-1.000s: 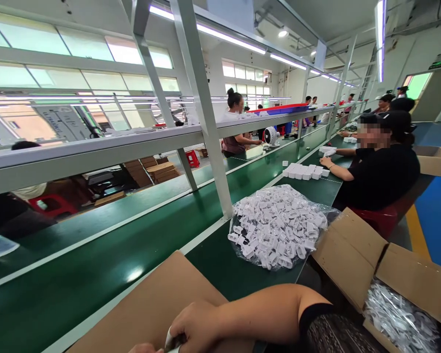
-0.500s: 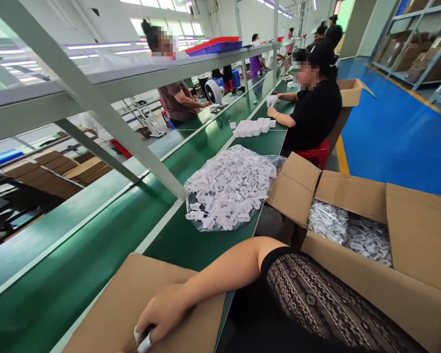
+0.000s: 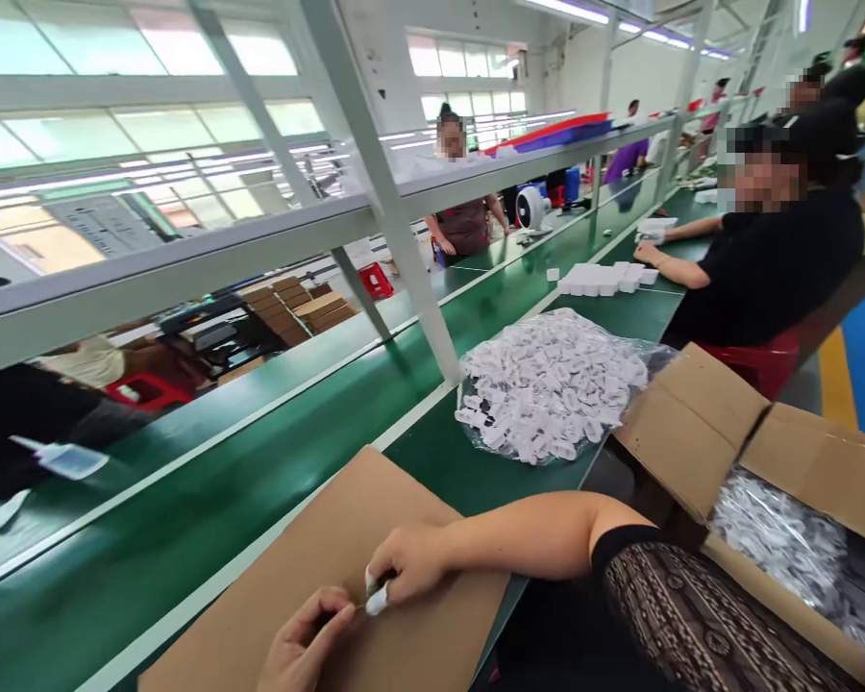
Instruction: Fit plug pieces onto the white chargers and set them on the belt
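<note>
My right hand [image 3: 412, 567] reaches in from the right over a brown cardboard sheet [image 3: 317, 538]. White covers sit on its thumb and forefinger, which are closed together; something small and dark shows between them, too little to name. Close by on the left, my left hand [image 3: 307, 639] has its thumb and forefinger pinched. A faint thin line, perhaps a wire or thread, seems to run between the two hands' fingertips. Beyond the cardboard lies a heap of small white plastic parts [image 3: 548, 384] on a clear plastic bag.
An open carton [image 3: 699, 423] at right holds bagged parts [image 3: 778, 538]. Farther along the green bench [image 3: 432, 452] stand white blocks [image 3: 598, 279], near a co-worker in black [image 3: 778, 259]. A slanted metal post [image 3: 410, 259] carries a shelf. A white fan [image 3: 531, 207] stands across.
The view has swung left, so the bench and heap sit farther right. My left hand has come into fuller view beside the right one, which keeps its closed grip.
</note>
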### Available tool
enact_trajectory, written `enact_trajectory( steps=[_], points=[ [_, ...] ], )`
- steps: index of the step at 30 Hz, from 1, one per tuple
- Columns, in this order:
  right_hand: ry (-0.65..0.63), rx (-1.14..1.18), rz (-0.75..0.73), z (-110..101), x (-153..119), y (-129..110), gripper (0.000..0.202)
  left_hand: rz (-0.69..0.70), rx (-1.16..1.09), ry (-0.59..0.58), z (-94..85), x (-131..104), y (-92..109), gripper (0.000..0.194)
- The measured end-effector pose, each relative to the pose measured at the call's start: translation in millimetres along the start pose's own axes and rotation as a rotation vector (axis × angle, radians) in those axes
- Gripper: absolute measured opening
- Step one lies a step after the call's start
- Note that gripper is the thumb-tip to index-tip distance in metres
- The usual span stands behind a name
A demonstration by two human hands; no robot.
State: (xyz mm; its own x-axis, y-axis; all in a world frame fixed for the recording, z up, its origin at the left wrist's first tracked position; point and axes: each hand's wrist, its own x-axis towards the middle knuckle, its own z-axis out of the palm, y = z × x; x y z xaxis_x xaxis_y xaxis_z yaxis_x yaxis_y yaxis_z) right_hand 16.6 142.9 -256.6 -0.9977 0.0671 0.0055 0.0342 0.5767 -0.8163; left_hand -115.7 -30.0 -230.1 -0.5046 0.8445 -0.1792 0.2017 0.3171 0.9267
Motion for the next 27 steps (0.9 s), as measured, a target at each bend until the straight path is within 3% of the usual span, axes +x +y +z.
enact_trajectory(
  steps=[6, 11, 13, 16, 19, 22, 24, 27],
  points=[
    [-0.002, 0.514, 0.223, -2.8, 3.0, 0.4, 0.017, 0.056, 0.010, -0.045, -3.3, 6.3, -10.8, 0.060],
    [0.049, 0.767, 0.263, -6.1, 9.2, -8.7, 0.010, 0.143, 0.006, -0.052, -2.9, 8.2, -14.9, 0.060],
    [0.123, 0.863, 0.299, -8.8, 9.7, -16.1, 0.011, 0.185, -0.067, -0.028, -4.5, 9.4, -19.3, 0.061],
    [0.336, 0.926, 0.372, -19.3, -1.9, -27.4, 0.019, 0.191, -0.255, 0.057, -8.4, 12.5, -29.1, 0.065],
    [0.441, 0.908, 0.427, -37.0, -41.3, -39.8, 0.021, 0.160, -0.378, 0.091, -12.7, 15.5, -38.1, 0.068],
    [0.449, 0.869, 0.396, -57.8, -110.3, -57.0, 0.018, 0.145, -0.421, 0.087, -15.4, 17.3, -43.2, 0.069],
    [0.668, 0.797, 0.295, -68.8, -166.0, -70.2, 0.022, 0.131, -0.432, 0.082, -16.4, 18.2, -44.8, 0.069],
    [1.005, 0.792, -0.043, -71.7, -248.6, -82.5, 0.029, 0.119, -0.433, 0.077, -17.5, 19.7, -46.6, 0.067]
  ],
)
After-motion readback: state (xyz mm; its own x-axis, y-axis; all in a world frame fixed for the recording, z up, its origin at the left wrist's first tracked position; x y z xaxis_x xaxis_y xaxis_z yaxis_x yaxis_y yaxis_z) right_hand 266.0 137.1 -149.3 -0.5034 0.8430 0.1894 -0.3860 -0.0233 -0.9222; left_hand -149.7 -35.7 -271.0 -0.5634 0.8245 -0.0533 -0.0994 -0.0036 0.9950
